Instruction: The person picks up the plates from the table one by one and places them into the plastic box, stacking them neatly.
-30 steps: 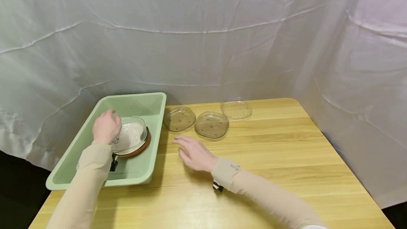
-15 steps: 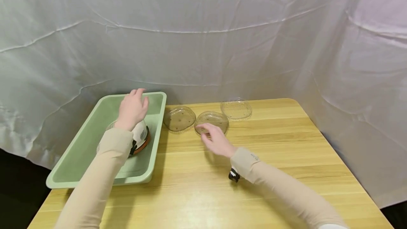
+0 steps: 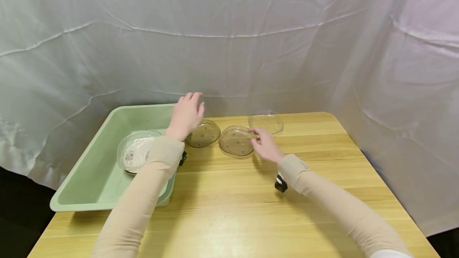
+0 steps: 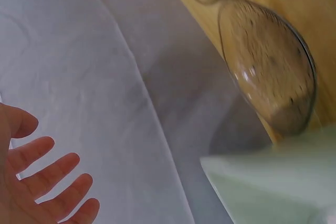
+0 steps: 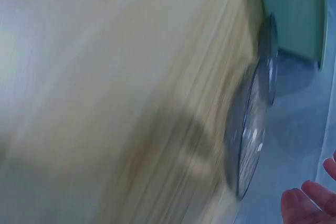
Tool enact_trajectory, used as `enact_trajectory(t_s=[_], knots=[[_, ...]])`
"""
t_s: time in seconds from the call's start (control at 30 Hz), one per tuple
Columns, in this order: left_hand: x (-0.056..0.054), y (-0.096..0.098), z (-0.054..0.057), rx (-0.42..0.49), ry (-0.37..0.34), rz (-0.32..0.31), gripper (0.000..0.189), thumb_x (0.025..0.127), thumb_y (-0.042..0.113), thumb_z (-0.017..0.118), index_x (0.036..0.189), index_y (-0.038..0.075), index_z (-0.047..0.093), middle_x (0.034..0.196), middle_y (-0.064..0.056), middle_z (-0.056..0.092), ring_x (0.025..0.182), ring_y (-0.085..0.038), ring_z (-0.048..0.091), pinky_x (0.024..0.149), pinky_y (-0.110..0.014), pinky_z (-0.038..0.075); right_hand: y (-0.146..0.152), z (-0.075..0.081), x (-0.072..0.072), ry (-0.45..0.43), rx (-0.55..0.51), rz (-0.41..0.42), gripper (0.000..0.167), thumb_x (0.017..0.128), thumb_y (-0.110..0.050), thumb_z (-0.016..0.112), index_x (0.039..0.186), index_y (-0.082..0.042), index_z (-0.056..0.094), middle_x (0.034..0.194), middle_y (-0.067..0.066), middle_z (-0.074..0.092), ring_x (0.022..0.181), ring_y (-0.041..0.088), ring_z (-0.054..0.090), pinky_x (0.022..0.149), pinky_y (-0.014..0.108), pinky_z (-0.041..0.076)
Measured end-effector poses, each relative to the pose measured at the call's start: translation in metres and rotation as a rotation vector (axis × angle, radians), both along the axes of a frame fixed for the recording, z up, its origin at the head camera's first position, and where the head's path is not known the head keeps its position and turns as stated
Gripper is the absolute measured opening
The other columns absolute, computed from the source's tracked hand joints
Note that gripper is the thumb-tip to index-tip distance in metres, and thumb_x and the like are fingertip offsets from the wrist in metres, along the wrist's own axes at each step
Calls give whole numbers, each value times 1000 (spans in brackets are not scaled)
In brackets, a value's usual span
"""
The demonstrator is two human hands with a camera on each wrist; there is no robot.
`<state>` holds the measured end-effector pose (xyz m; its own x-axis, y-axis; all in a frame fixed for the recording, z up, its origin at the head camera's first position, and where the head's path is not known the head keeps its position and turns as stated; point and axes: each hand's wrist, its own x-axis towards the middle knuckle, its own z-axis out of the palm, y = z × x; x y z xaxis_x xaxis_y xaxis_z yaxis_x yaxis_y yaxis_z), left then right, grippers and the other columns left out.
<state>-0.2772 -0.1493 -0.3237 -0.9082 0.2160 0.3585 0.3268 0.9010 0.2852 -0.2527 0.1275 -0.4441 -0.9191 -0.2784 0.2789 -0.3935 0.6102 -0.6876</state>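
Holding nothing, fingers loose: our right grip and left grip | right nearer the far dish | dish lying just beyond it, away from us

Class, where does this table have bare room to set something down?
Free: the table between the right sleeve and the right edge; also the front stretch between that sleeve and the left sleeve. Crowded: the back, from the green tub to the clear dish, with two brownish dishes between.
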Motion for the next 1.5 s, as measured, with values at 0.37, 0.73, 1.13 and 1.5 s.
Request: enact_trajectory(t_s=[0.37,0.73,1.13,1.5], knots=[[6,50,-19,-74,-13,-34,43,107,27,42,145,10,50,143,-15,57,129,-40,55,105,-54,50,51,-7,-26,-31,130,-223,46,95,-12,46,139,3,52,146,26,50,125,45,55,113,59,41],[14,77,-53,-61,-76,-69,42,106,27,43,146,14,50,144,-11,57,130,-37,55,108,-52,48,67,-12,-35,-72,325,-209,51,100,-13,44,147,6,42,160,33,28,148,54,26,124,64,19],[16,83,-77,-81,-107,-81,41,106,27,45,144,13,52,144,-11,58,130,-37,57,106,-54,50,69,-16,-32,-119,439,-170,50,102,-16,41,144,11,42,151,34,42,146,51,32,127,58,18],[20,87,-88,-47,-139,-102,42,105,26,46,145,13,51,147,-11,56,134,-37,53,111,-57,45,81,-21,-28,-42,433,-179,40,100,-14,45,126,12,59,130,33,60,125,50,55,112,58,43]])
